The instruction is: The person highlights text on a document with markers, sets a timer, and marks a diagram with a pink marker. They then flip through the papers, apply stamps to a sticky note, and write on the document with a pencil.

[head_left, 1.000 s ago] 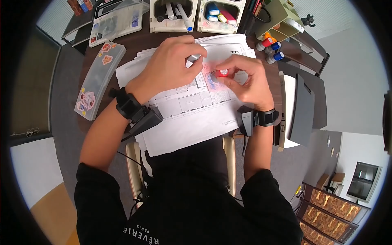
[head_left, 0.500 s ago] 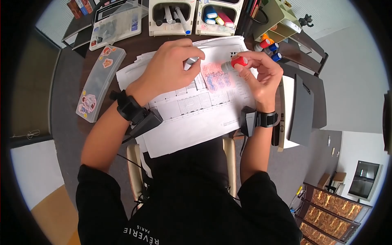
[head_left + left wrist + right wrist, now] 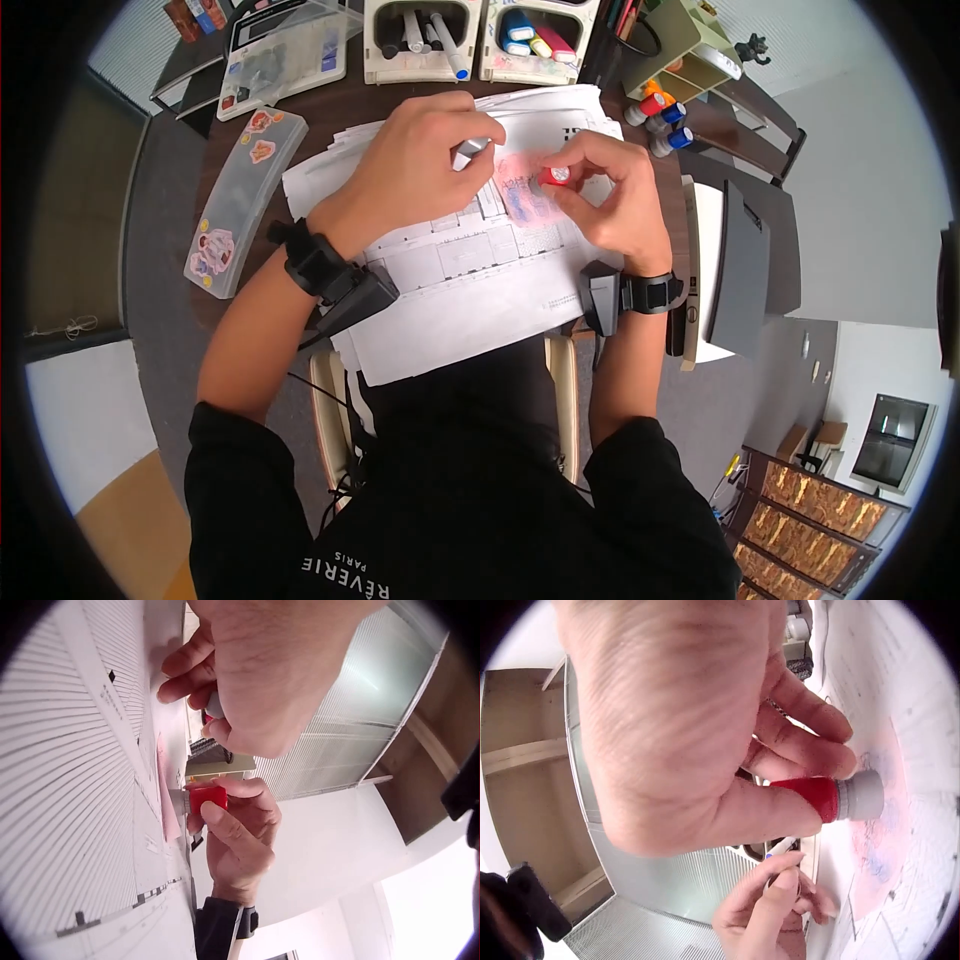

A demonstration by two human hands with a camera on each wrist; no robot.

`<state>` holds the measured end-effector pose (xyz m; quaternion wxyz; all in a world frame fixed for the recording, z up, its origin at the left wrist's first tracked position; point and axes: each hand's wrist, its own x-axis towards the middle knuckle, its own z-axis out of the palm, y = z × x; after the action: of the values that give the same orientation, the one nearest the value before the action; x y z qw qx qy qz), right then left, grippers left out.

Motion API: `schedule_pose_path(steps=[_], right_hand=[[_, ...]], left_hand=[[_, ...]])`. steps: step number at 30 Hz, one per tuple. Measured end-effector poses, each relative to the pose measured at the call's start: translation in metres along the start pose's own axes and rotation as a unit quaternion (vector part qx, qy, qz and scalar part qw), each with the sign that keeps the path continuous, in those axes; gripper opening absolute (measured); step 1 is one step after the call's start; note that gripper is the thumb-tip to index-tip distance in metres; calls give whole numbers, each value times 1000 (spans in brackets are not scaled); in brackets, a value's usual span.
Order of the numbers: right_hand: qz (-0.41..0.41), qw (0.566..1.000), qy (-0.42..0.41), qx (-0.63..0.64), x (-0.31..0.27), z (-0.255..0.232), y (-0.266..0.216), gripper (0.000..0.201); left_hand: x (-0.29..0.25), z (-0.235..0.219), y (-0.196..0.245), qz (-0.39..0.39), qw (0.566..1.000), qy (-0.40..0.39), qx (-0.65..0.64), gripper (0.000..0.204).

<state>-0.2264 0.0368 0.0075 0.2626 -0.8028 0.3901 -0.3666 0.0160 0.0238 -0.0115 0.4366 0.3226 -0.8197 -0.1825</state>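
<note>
My right hand (image 3: 618, 205) pinches a stamp with a red cap (image 3: 555, 176) between thumb and fingers. In the right wrist view, the stamp's grey end (image 3: 866, 796) is down at a pink paper (image 3: 881, 847) that carries blue and red marks; whether they touch I cannot tell. The pink paper (image 3: 520, 195) lies on printed white sheets (image 3: 450, 330). To its left, my left hand (image 3: 415, 160) holds a silver-grey object (image 3: 468, 152) in curled fingers, near the sheets.
Red and blue capped stamps (image 3: 672, 140) stand at the right back. Behind the sheets are two holders, one with pens (image 3: 448, 48), one with coloured markers (image 3: 520, 28). A stickered clear case (image 3: 245, 200) lies left; a grey folder (image 3: 738, 270) is at the right.
The right hand lifted the red stamp up and rightward off the pink paper, then brought it back down over it. The left hand has barely moved.
</note>
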Motion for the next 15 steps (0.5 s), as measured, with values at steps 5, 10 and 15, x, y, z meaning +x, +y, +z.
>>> schedule_pose_path(steps=[5,10,15], right_hand=[[-10,998,49,28,-3,-3,2,18],[-21,984,160,73,-6,-8,7,17],[-28,991,126,20,-7,-9,11,18]], left_hand=[[2,-2,1,-12,1000,-3,-3,16],[2,-2,1,-16,1000,-10,12,16],[2,-1,0,-21,1000,-12,11,16]])
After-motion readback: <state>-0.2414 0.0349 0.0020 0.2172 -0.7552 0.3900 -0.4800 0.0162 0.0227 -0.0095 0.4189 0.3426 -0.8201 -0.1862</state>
